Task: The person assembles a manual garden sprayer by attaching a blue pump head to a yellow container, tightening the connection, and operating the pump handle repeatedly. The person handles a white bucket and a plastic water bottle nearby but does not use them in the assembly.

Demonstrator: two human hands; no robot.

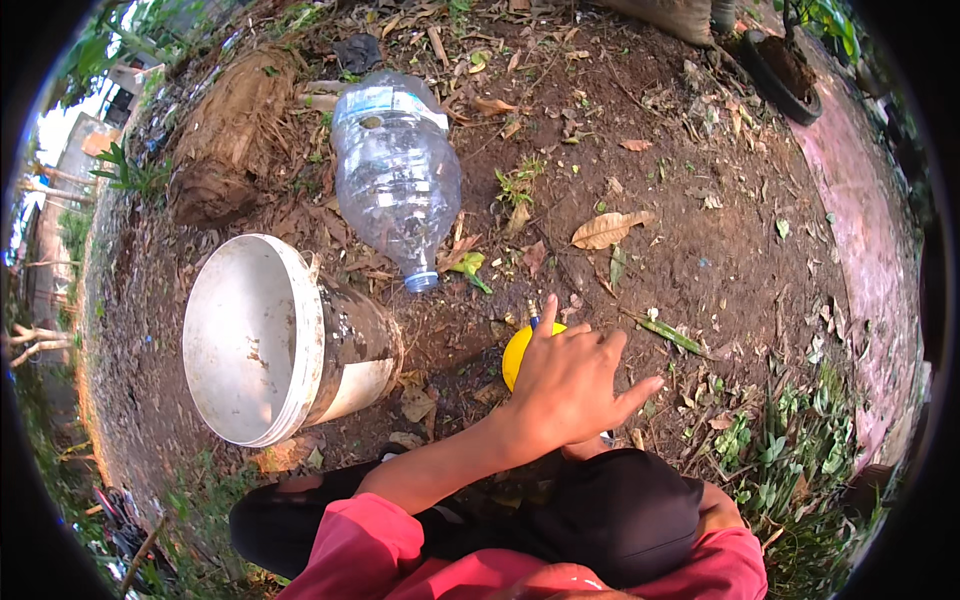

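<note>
at 10 o'clock from the centre of the view, a weathered log [235, 130] is seen on leaf-strewn soil. just below 9 o'clock, a white bucket [345, 345], soiled brown outside, is tipped over with its mouth turned toward 9 o'clock. at 11 o'clock, a large clear plastic bottle [400, 175] is laid on the ground, its blue-ringed neck directed toward 6 o'clock. near the centre, at 5 o'clock, a yellow rounded object [516, 356] is partly covered by the left hand [572, 388], which is held wide, back upward, with index finger and thumb spread; whether the object is touched by the palm cannot be told. beneath the left wrist, only a sliver of the right hand [584, 448] is exposed, so its grip cannot be told. at 2 o'clock, a dry brown leaf [605, 230] is seen; at 5 o'clock, a black-clad knee [630, 510]; just below 3 o'clock, a green pod-like strip [672, 334]. the far right is bordered by a pinkish paved strip [865, 260] at 3 o'clock.
</note>
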